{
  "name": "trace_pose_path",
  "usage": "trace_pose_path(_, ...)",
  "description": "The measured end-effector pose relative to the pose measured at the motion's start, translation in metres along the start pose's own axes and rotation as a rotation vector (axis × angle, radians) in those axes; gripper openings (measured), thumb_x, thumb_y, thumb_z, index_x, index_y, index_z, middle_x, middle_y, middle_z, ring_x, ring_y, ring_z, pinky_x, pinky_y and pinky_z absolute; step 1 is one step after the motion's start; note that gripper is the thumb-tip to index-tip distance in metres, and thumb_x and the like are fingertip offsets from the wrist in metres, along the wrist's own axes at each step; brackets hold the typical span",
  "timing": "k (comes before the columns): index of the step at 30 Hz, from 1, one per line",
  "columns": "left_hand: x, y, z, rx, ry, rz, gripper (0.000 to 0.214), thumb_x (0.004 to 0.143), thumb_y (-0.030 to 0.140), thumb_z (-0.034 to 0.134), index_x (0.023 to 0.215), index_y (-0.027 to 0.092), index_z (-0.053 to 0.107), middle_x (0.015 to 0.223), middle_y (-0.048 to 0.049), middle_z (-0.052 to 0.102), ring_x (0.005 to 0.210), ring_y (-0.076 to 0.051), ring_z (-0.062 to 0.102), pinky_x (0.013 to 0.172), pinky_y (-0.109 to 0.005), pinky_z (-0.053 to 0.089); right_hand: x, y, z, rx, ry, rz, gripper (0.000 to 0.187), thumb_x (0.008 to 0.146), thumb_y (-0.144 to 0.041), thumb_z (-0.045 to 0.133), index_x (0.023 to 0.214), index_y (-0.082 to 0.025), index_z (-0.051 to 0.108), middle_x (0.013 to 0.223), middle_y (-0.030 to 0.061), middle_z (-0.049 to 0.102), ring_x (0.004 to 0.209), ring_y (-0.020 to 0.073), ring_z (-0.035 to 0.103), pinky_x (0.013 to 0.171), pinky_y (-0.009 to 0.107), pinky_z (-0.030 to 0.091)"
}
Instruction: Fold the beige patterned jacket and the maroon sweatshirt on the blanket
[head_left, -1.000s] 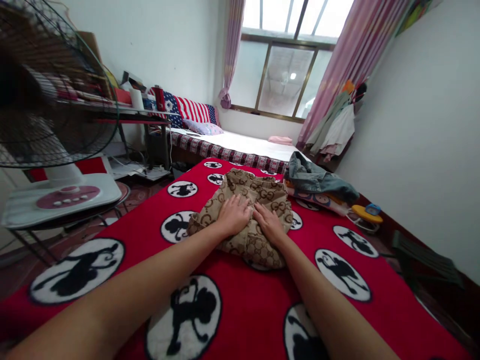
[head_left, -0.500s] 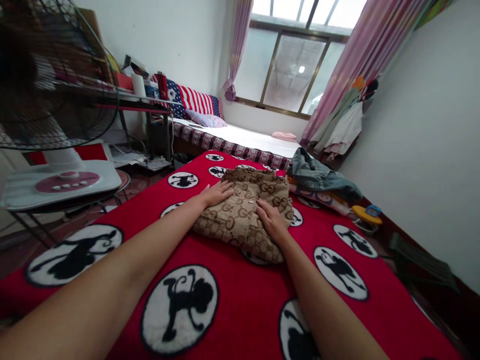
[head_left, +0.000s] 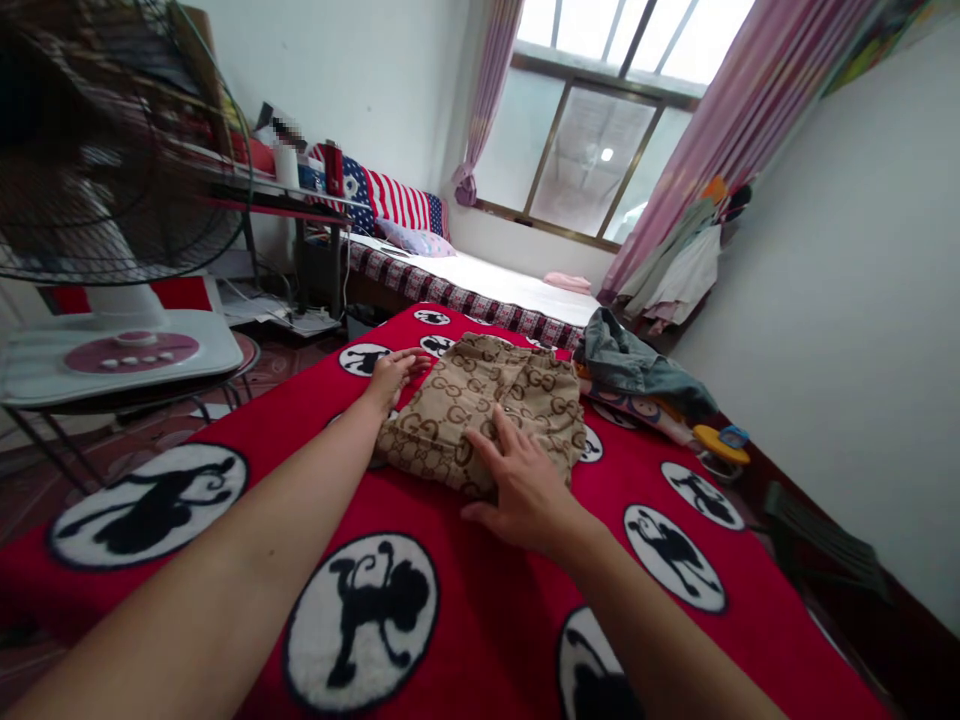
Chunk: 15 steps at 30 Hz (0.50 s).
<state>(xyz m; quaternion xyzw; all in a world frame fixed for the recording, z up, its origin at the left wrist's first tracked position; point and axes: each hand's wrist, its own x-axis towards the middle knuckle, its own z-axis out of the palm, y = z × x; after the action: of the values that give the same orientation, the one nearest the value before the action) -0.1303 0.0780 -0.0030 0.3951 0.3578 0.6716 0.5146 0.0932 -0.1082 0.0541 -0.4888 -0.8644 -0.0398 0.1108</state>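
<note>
A folded tan garment (head_left: 487,405) with a brown monogram print lies on a red blanket (head_left: 495,600) patterned with black-and-white monkey circles. My left hand (head_left: 394,372) rests at the garment's left edge, fingers stretched out flat on the blanket and cloth. My right hand (head_left: 521,482) lies open over the garment's near edge, fingers spread and pointing toward the cloth. Neither hand holds anything.
A pile of clothes with a denim piece (head_left: 637,368) sits beyond the garment at the right. A standing fan (head_left: 112,200) fills the left. A second bed (head_left: 487,285) lies under the window. A yellow toy (head_left: 721,443) and dark stool (head_left: 821,545) stand by the right wall.
My left hand slid left off the garment's top to its left edge. My right hand drew back toward me to the near edge. The garment looks flatter and more compact.
</note>
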Motion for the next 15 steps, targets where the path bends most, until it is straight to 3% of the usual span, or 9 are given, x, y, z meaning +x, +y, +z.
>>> trace_pose_path(3, -0.003, 0.003, 0.001, -0.058, 0.01, -0.026, 0.018, 0.073, 0.01, 0.058, 0.09, 0.011, 0.064, 0.076, -0.0062, 0.07, 0.069, -0.012, 0.068, 0.078, -0.027, 0.055, 0.005, -0.01, 0.002, -0.115, -0.078, -0.002, 0.092, 0.069, -0.032, 0.075, 0.149, -0.02, 0.03, 0.156, 0.0236, 0.015, 0.139, 0.042, 0.028, 0.099, 0.055, 0.04)
trace_pose_path(9, -0.007, 0.004, 0.003, -0.085, 0.017, -0.052, 0.018, 0.072, 0.005, 0.056, 0.088, 0.01, 0.064, 0.074, -0.0051, 0.07, 0.068, -0.012, 0.067, 0.074, -0.025, 0.054, 0.016, -0.007, 0.005, -0.257, -0.072, -0.055, 0.086, 0.067, -0.033, 0.074, 0.142, -0.016, 0.036, 0.138, 0.0224, 0.045, 0.113, 0.0352, 0.053, 0.081, 0.04, 0.051)
trace_pose_path(12, -0.008, 0.003, 0.003, -0.092, 0.02, -0.062, 0.018, 0.071, 0.006, 0.058, 0.087, 0.01, 0.065, 0.075, -0.0054, 0.07, 0.069, -0.013, 0.067, 0.073, -0.026, 0.054, 0.026, 0.001, -0.004, -0.264, -0.092, -0.09, 0.061, 0.071, -0.03, 0.07, 0.127, -0.018, 0.05, 0.112, 0.0147, 0.063, 0.095, 0.0278, 0.061, 0.076, 0.033, 0.048)
trace_pose_path(15, -0.007, 0.004, 0.002, -0.099, 0.021, -0.073, 0.02, 0.068, 0.007, 0.062, 0.088, 0.011, 0.066, 0.074, -0.0056, 0.07, 0.069, -0.015, 0.067, 0.073, -0.028, 0.053, 0.041, 0.013, -0.023, -0.167, -0.064, -0.071, 0.037, 0.072, -0.029, 0.068, 0.107, -0.019, 0.061, 0.09, 0.007, 0.068, 0.079, 0.0217, 0.063, 0.068, 0.027, 0.044)
